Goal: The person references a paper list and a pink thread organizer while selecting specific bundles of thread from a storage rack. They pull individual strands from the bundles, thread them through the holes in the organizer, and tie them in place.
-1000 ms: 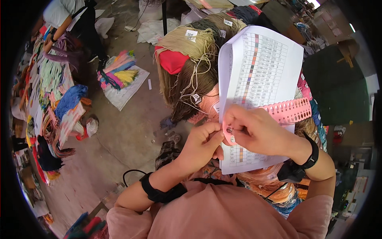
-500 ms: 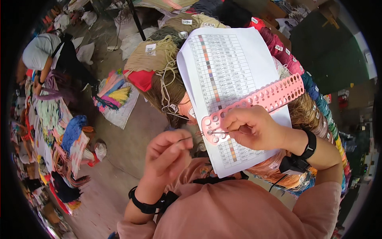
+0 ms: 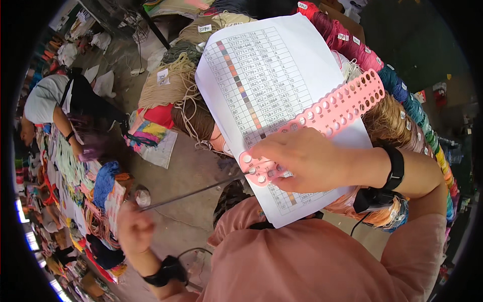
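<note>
While a dark thread (image 3: 196,190) is held in a straight line, its far end is gripped by the left hand (image 3: 135,226), which is blurred, with the fingers curled around it. From that grip the thread is stretched up and across to the near end of a pink card (image 3: 329,115) with rows of round holes. The card is covered partly by the right hand (image 3: 307,158), whose fingers are bent over that end. Whether the card or the thread is pinched there cannot be told, as the fingertips are partly hidden. The rest of the card is stretched up and to the right, past the right hand. Under the card and the right hand, white paper (image 3: 282,75) is seen, marked with a grid and small colored squares.

Beyond the paper, above the right hand's grip, pink-red yarn (image 3: 332,38) is set with small white tags. Tan yarn (image 3: 168,83) is seen up and to the left of the right hand, next to brown yarn (image 3: 193,121). Near the left hand, just above and to its left, blue yarn (image 3: 104,186) is piled. Farther up from there, another person (image 3: 48,95) is seen bent over more yarn.
</note>
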Available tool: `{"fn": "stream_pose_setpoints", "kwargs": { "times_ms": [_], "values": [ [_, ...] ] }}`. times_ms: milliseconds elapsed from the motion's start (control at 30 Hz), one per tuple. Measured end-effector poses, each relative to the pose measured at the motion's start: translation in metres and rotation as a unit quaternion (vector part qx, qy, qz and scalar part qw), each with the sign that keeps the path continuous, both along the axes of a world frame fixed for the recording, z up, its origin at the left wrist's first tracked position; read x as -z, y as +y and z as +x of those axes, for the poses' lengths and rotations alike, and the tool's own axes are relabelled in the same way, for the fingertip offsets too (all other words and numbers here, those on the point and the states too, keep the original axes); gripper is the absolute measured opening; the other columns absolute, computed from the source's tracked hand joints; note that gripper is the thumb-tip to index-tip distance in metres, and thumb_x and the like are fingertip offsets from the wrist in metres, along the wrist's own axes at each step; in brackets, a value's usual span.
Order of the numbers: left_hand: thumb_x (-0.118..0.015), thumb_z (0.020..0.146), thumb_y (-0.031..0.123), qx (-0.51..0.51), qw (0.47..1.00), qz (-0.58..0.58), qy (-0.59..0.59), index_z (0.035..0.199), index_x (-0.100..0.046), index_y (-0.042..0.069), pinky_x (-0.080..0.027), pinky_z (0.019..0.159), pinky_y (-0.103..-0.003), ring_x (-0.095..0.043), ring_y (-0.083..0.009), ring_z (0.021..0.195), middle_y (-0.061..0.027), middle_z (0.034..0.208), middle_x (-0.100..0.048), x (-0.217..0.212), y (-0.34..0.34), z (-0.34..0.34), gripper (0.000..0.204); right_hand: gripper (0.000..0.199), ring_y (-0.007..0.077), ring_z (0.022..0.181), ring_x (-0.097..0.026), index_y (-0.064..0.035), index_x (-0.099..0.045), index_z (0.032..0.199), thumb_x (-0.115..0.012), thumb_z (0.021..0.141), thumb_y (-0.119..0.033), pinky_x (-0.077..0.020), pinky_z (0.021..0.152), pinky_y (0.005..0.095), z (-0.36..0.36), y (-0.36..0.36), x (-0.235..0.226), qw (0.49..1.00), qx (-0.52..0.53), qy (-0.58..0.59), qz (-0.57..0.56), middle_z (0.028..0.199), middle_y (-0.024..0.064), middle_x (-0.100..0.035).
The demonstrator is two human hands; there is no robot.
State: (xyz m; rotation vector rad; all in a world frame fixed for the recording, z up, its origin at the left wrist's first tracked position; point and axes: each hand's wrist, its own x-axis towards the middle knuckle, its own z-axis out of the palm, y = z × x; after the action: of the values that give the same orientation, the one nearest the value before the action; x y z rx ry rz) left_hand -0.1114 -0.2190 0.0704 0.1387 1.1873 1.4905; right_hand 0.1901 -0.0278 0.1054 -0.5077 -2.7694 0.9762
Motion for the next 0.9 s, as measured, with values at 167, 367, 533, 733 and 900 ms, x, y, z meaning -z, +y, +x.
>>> {"fn": "stream_pose_setpoints", "kwargs": {
  "times_ms": [167, 367, 533, 733, 900],
  "values": [
    [-0.042, 0.080, 0.005, -0.135, 0.987, 0.039, 0.080, 0.092, -0.045, 0.002, -0.039, 0.046, -0.020, -0.045, -0.0122, 0.050, -0.0069, 0.069, -0.051, 0.046, -0.112, -0.173, 0.013, 0.034, 0.0256, 0.066, -0.052, -0.0060, -0.043, 0.091, -0.056, 0.060, -0.006, -0.0410, 0.054, 0.0371, -0.004, -0.006, -0.010, 0.998, 0.006, -0.033, 0.054, 0.073, 0.0073, -0.050],
    [-0.045, 0.076, 0.004, 0.041, 0.703, -0.052, 0.708, 0.095, -0.048, -0.003, -0.040, 0.067, -0.024, -0.049, -0.0165, 0.076, -0.0091, 0.083, -0.051, 0.013, -0.003, -0.032, 0.021, 0.039, 0.0236, 0.077, -0.052, -0.0072, -0.043, 0.101, -0.057, 0.064, -0.009, -0.0413, 0.068, 0.0311, -0.001, 0.005, -0.011, 0.998, -0.068, -0.001, 0.000, 0.085, 0.0066, -0.051],
    [-0.063, 0.060, 0.011, 0.319, 0.549, 0.299, 0.712, 0.093, -0.055, 0.006, -0.038, 0.077, -0.036, -0.048, -0.0263, 0.093, -0.0109, 0.099, -0.052, -0.037, 0.081, 0.116, 0.034, 0.015, 0.0131, 0.072, -0.052, -0.0033, -0.054, 0.086, -0.055, 0.072, -0.004, -0.0415, 0.064, 0.0257, -0.004, 0.077, -0.065, 0.982, -0.058, -0.020, -0.178, 0.079, 0.0059, -0.055],
    [-0.066, 0.057, 0.018, 0.305, 0.467, 0.306, 0.772, 0.091, -0.057, 0.009, -0.038, 0.073, -0.032, -0.049, -0.0174, 0.091, -0.0029, 0.099, -0.053, -0.035, 0.112, 0.147, 0.036, 0.008, 0.0128, 0.049, -0.056, -0.0003, -0.060, 0.070, -0.054, 0.066, -0.005, -0.0455, 0.048, 0.0242, 0.018, 0.254, -0.072, 0.955, 0.294, 0.033, 0.008, 0.061, 0.0084, -0.058],
    [-0.057, 0.068, 0.016, 0.351, 0.518, 0.264, 0.734, 0.096, -0.054, 0.006, -0.036, 0.078, -0.037, -0.048, -0.0189, 0.097, -0.0068, 0.103, -0.052, -0.040, 0.106, 0.140, 0.030, 0.014, 0.0263, 0.064, -0.059, -0.0004, -0.061, 0.068, -0.052, 0.060, -0.008, -0.0475, 0.061, 0.0320, -0.007, 0.317, -0.016, 0.931, 0.335, -0.064, 0.131, 0.068, 0.0179, -0.058]
  ]
}}
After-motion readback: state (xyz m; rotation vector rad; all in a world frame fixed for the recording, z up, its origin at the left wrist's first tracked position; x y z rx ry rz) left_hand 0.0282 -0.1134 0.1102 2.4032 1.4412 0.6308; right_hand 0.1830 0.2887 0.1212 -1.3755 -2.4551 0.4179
